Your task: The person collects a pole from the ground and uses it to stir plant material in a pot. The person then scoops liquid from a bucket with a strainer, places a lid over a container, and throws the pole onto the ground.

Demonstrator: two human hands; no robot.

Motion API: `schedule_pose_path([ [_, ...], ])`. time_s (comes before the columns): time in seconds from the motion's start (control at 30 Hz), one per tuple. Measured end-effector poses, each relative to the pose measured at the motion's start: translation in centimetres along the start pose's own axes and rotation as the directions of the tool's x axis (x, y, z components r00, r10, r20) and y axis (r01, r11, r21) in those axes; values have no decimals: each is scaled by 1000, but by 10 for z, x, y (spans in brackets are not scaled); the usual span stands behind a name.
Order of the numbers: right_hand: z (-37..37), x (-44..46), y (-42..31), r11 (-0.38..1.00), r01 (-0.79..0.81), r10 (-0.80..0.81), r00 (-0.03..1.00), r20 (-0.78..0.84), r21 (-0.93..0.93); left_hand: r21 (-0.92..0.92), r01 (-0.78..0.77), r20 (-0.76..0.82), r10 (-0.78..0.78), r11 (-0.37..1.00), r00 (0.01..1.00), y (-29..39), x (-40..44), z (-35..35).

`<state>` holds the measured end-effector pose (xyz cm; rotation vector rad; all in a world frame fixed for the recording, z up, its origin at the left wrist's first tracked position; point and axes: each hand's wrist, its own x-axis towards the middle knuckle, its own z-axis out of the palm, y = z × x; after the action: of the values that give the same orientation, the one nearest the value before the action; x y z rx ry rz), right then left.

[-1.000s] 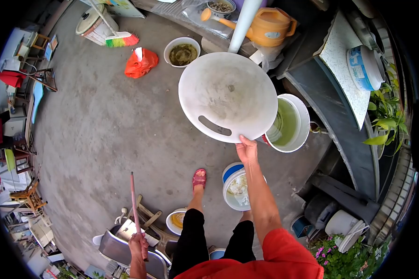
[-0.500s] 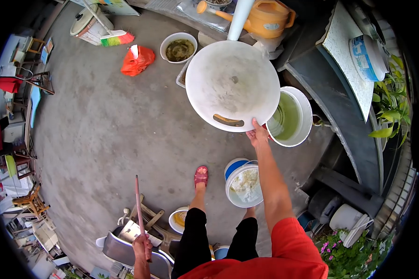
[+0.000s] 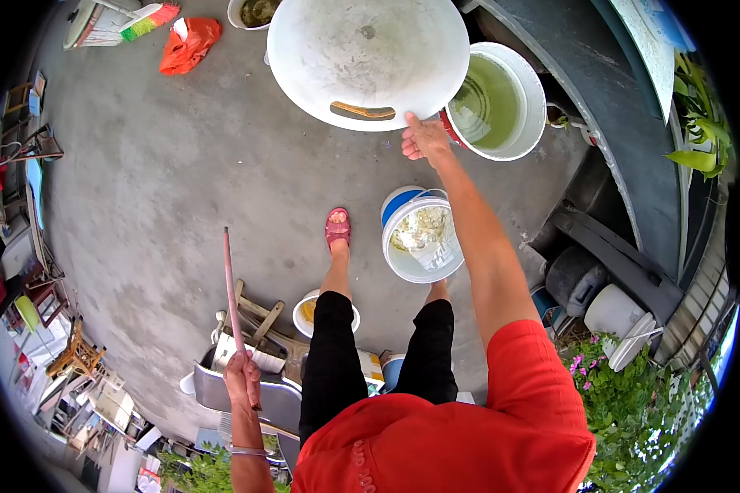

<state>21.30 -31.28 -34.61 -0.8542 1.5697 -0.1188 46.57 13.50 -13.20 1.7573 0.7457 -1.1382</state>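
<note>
My left hand [image 3: 242, 381] is closed around the lower part of a thin reddish-brown stick [image 3: 231, 287], which points forward. A bracelet circles that wrist. My right hand [image 3: 425, 140] is at the near edge of a round white board [image 3: 368, 62] with a handle slot. Its thumb touches the rim; the fingers show outside the edge, apart from the thumb. What the board lies on is hidden. Beside it stands a white bucket [image 3: 537, 103] of greenish liquid. Below my right arm, a white pail [image 3: 393, 256] holds pale, lumpy stuff in cloudy liquid.
An orange-red bag [image 3: 189, 48] and a multicoloured broom [image 3: 152, 23] lie at the upper left. A small bowl [image 3: 352, 322] is by my leg, near a grey chair [image 3: 210, 388]. Dark slabs [image 3: 617, 123] and plants [image 3: 621, 403] line the right side. Cluttered furniture fills the far left.
The view has tilted downward, so everything sits higher in it. The board keeps its place beside the bucket. My right fingers have eased slightly off its rim; the left hand still holds the stick.
</note>
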Motion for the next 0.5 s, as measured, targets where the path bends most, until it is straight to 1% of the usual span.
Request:
schedule_pose_path([
  [0.07, -22, -10, 7, 977, 44, -19, 992, 123, -208, 44, -26, -10, 26, 999, 1000, -8, 1, 10],
  [0.1, -33, -13, 23, 978, 10, 9, 996, 90, -209, 67, -38, -15, 39, 997, 999, -13, -1, 13],
  [0.17, -62, -16, 75, 977, -55, 59, 998, 12, -207, 96, -28, -35, 31, 995, 999, -21, -2, 20],
  [0.23, -100, -5, 165, 915, 11, -96, 976, -193, -403, 100, -23, -43, 27, 995, 999, -31, -1, 27],
  [0.3, -129, -10, 228, 924, -181, 70, 946, -317, -338, 115, -10, -34, 14, 993, 999, -38, -3, 32],
  [0.33, -135, -10, 254, 877, -129, -28, 948, -317, -464, 124, -5, -31, 9, 992, 999, -41, -3, 34],
  [0.4, -142, -3, 291, 723, -37, -219, 934, -280, -690, 136, -37, -42, 43, 990, 998, -52, 0, 41],
  [0.47, -127, 5, 286, 762, 53, -203, 966, -160, -646, 149, -60, -62, 70, 987, 996, -66, 1, 45],
  [0.5, -112, 7, 274, 780, 99, -201, 975, -97, -618, 174, -54, -41, 62, 983, 997, -72, 3, 44],
])
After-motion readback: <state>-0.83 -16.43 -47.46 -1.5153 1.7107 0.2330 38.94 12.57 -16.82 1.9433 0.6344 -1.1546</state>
